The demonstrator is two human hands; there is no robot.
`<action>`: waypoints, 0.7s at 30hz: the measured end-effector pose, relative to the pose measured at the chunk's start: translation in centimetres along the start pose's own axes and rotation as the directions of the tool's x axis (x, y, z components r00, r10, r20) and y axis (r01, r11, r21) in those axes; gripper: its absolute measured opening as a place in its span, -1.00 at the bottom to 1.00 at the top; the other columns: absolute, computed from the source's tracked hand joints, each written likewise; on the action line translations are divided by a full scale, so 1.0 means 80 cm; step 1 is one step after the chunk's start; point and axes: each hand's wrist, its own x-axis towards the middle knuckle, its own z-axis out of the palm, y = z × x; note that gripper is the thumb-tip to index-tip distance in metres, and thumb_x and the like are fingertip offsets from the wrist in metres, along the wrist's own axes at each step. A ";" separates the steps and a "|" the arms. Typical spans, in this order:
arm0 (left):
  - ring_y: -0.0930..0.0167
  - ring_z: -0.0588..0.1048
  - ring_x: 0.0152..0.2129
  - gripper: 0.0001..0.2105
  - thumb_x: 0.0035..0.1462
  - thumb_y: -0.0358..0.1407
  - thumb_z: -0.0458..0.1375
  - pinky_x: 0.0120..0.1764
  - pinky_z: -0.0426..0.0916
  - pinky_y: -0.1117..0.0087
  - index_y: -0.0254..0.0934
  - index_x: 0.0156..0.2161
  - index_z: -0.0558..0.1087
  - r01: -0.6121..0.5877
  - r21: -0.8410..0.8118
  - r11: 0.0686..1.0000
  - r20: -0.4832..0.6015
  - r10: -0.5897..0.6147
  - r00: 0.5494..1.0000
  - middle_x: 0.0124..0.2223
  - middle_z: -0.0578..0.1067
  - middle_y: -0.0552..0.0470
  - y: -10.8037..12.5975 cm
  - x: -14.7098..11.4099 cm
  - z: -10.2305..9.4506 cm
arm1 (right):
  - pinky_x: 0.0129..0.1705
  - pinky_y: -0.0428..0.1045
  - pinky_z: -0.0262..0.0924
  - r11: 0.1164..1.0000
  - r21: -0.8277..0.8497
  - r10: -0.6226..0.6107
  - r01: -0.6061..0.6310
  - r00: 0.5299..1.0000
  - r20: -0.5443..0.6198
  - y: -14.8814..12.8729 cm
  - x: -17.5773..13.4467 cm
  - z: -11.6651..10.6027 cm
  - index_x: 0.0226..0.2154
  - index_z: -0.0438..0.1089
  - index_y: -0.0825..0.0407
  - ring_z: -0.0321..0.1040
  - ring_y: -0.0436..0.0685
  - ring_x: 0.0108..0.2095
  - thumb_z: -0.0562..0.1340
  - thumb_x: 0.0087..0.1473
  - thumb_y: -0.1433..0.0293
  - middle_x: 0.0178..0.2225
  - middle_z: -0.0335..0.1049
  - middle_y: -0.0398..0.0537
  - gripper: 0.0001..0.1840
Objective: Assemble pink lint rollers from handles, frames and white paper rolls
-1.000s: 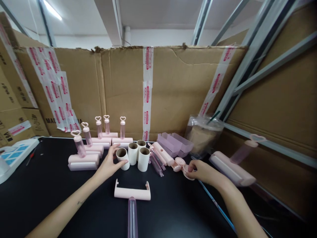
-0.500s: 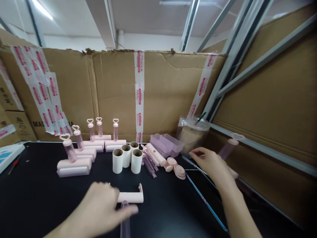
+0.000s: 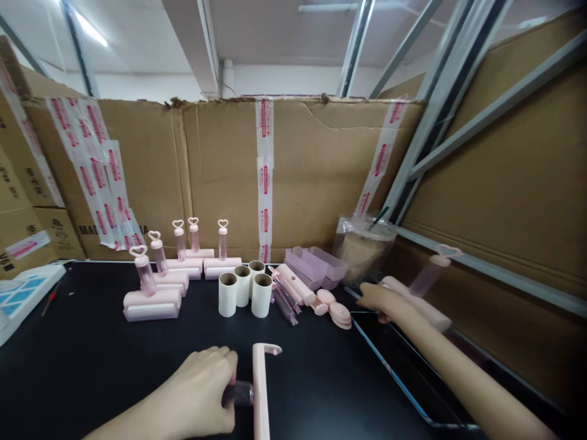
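My left hand (image 3: 202, 391) is closed around the translucent purple handle (image 3: 239, 394) of a pink lint roller frame (image 3: 260, 391). The frame's bar stands lengthwise to me, with a short arm sticking out to the right at its far end. No paper roll is on it. Out to the right, my right hand (image 3: 378, 298) is curled at the far end of a dark flat panel with a blue edge (image 3: 389, 370). Its fingertips are partly hidden, and what they hold, if anything, does not show. A finished-looking lint roller (image 3: 419, 302) lies just beyond that hand.
Several assembled lint rollers (image 3: 153, 302) stand at the back left. White paper rolls (image 3: 261, 296) stand upright mid-table, beside purple covers (image 3: 316, 266), pink bars (image 3: 296, 284) and round pink caps (image 3: 339, 315). A bagged drink cup (image 3: 364, 250) stands against the cardboard wall (image 3: 220, 165).
My left hand has turned the roller frame from crosswise to lengthwise and now grips its handle. My right hand has lowered to the panel's far end, fingers curling. The view has shifted slightly.
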 end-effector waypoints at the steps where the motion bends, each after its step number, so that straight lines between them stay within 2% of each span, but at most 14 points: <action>1: 0.23 0.47 -0.41 -0.85 -0.22 -0.41 0.07 -0.41 0.26 0.35 -0.22 -0.42 0.30 -0.011 -0.050 0.999 -0.006 0.010 1.000 -0.36 0.48 0.00 0.000 0.001 -0.001 | -0.14 0.14 0.31 1.000 0.003 0.030 -0.031 0.999 0.014 -0.001 -0.002 0.002 -0.02 0.27 0.07 0.35 0.15 -0.13 0.16 0.17 0.31 -0.02 0.31 0.02 -0.67; 4: 0.32 0.45 -0.43 -0.81 -0.19 -0.41 0.09 -0.41 0.26 0.42 -0.19 -0.37 0.24 -0.078 -0.243 0.967 -0.023 0.075 0.997 -0.39 0.45 0.10 -0.002 0.007 -0.006 | -0.13 0.12 0.31 0.994 -0.012 0.106 -0.106 0.994 0.033 -0.006 -0.011 0.001 -0.03 0.28 0.04 0.35 0.14 -0.12 0.16 0.17 0.31 -0.02 0.31 0.00 -0.68; 6: 0.37 0.44 -0.45 -0.76 -0.12 -0.41 0.07 -0.37 0.27 0.44 -0.19 -0.26 0.23 -0.150 -0.358 0.922 -0.079 0.130 0.988 -0.38 0.44 0.12 -0.006 0.012 -0.009 | -0.14 0.12 0.31 0.994 0.001 0.114 -0.114 0.994 -0.001 -0.012 -0.017 -0.007 -0.06 0.31 0.06 0.36 0.15 -0.14 0.17 0.16 0.32 -0.05 0.33 0.01 -0.71; 8: 0.39 0.43 -0.42 -0.74 -0.04 -0.41 0.05 -0.32 0.29 0.44 -0.24 -0.17 0.23 -0.209 -0.433 0.877 -0.153 0.157 0.976 -0.31 0.44 0.06 -0.011 0.016 -0.012 | -0.17 0.15 0.28 0.995 0.031 0.094 -0.092 0.993 -0.066 -0.023 -0.026 -0.023 -0.17 0.37 0.12 0.38 0.25 -0.17 0.24 0.08 0.36 -0.16 0.39 0.12 -0.75; 10: 0.37 0.41 -0.38 -0.76 0.03 -0.34 0.07 -0.30 0.30 0.42 -0.28 -0.14 0.27 -0.268 -0.476 0.837 -0.204 0.192 0.960 -0.23 0.43 -0.02 -0.017 0.021 -0.013 | -0.21 0.18 0.25 0.996 0.084 0.048 -0.035 0.986 -0.158 -0.040 -0.039 -0.045 -0.25 0.37 0.18 0.39 0.37 -0.21 0.27 0.00 0.40 -0.27 0.42 0.24 -0.77; 11: 0.37 0.40 -0.38 -0.73 0.06 -0.27 0.09 -0.30 0.30 0.41 -0.30 -0.11 0.29 -0.299 -0.494 0.816 -0.223 0.214 0.951 -0.21 0.43 -0.05 -0.020 0.023 -0.013 | -0.23 0.16 0.25 0.993 0.118 0.012 0.013 0.978 -0.208 -0.052 -0.049 -0.056 -0.22 0.34 0.16 0.40 0.37 -0.22 0.25 0.01 0.39 -0.27 0.42 0.25 -0.75; 13: 0.35 0.39 -0.38 -0.60 0.09 -0.13 0.10 -0.30 0.30 0.40 -0.31 -0.01 0.29 -0.354 -0.537 0.766 -0.268 0.243 0.932 -0.18 0.43 -0.08 -0.027 0.028 -0.012 | -0.28 0.04 0.28 0.962 0.228 -0.077 0.148 0.954 -0.291 -0.079 -0.073 -0.075 -0.11 0.23 0.08 0.43 0.19 -0.31 0.14 0.09 0.37 -0.23 0.41 0.14 -0.72; 14: 0.36 0.39 -0.38 -0.56 0.12 -0.07 0.07 -0.30 0.30 0.39 -0.31 0.03 0.28 -0.375 -0.563 0.736 -0.296 0.244 0.923 -0.17 0.43 -0.09 -0.029 0.031 -0.011 | -0.30 -0.04 0.30 0.912 0.323 -0.146 0.253 0.935 -0.322 -0.093 -0.087 -0.080 -0.08 0.19 0.02 0.43 0.08 -0.38 0.08 0.14 0.34 -0.24 0.41 0.03 -0.73; 15: 0.36 0.40 -0.39 -0.53 0.14 -0.02 0.03 -0.31 0.31 0.39 -0.32 0.04 0.28 -0.389 -0.590 0.707 -0.320 0.237 0.917 -0.17 0.43 -0.10 -0.032 0.035 -0.009 | -0.36 -0.06 0.31 0.723 0.563 -0.185 0.400 0.898 -0.400 -0.107 -0.102 -0.082 -0.12 0.22 0.00 0.40 0.03 -0.46 0.09 0.13 0.30 -0.29 0.41 -0.01 -0.75; 16: 0.37 0.40 -0.41 -0.52 0.15 0.02 0.01 -0.31 0.31 0.39 -0.34 0.00 0.31 -0.395 -0.616 0.681 -0.334 0.227 0.915 -0.18 0.44 -0.10 -0.034 0.038 -0.007 | -0.42 -0.09 0.31 0.497 0.726 -0.190 0.475 0.876 -0.443 -0.121 -0.116 -0.081 -0.22 0.27 -0.01 0.37 -0.01 -0.53 0.15 0.10 0.25 -0.34 0.41 -0.08 -0.79; 17: 0.38 0.40 -0.43 -0.51 0.14 0.05 -0.01 -0.33 0.32 0.40 -0.36 -0.07 0.36 -0.392 -0.642 0.659 -0.334 0.220 0.917 -0.23 0.44 -0.10 -0.036 0.042 -0.004 | -0.51 -0.11 0.29 0.324 0.823 -0.215 0.466 0.884 -0.416 -0.132 -0.130 -0.077 -0.34 0.28 -0.01 0.34 -0.04 -0.59 0.19 0.06 0.22 -0.41 0.40 -0.13 -0.81; 18: 0.40 0.39 -0.48 -0.50 0.13 0.08 -0.01 -0.37 0.32 0.42 -0.38 -0.16 0.40 -0.381 -0.666 0.641 -0.323 0.213 0.922 -0.31 0.45 -0.08 -0.038 0.044 -0.001 | -0.58 -0.12 0.27 0.212 0.881 -0.252 0.423 0.895 -0.369 -0.142 -0.142 -0.070 -0.37 0.28 -0.02 0.33 -0.03 -0.63 0.22 0.03 0.19 -0.44 0.42 -0.14 -0.79; 19: 0.41 0.38 -0.51 -0.49 0.11 0.10 0.00 -0.40 0.32 0.43 -0.39 -0.24 0.41 -0.369 -0.684 0.629 -0.311 0.205 0.928 -0.38 0.43 -0.04 -0.038 0.046 0.002 | -0.60 -0.11 0.29 0.134 0.916 -0.298 0.377 0.897 -0.326 -0.149 -0.152 -0.061 -0.37 0.28 -0.02 0.37 -0.01 -0.63 0.24 0.02 0.18 -0.46 0.45 -0.13 -0.77; 21: 0.39 0.39 -0.47 -0.52 0.11 0.09 0.02 -0.36 0.34 0.43 -0.38 -0.29 0.41 -0.355 -0.700 0.620 -0.296 0.200 0.934 -0.41 0.43 -0.02 -0.038 0.048 0.006 | -0.57 -0.08 0.34 0.057 0.948 -0.374 0.313 0.887 -0.271 -0.157 -0.166 -0.042 -0.36 0.28 -0.03 0.44 0.05 -0.59 0.24 0.03 0.17 -0.42 0.51 -0.09 -0.77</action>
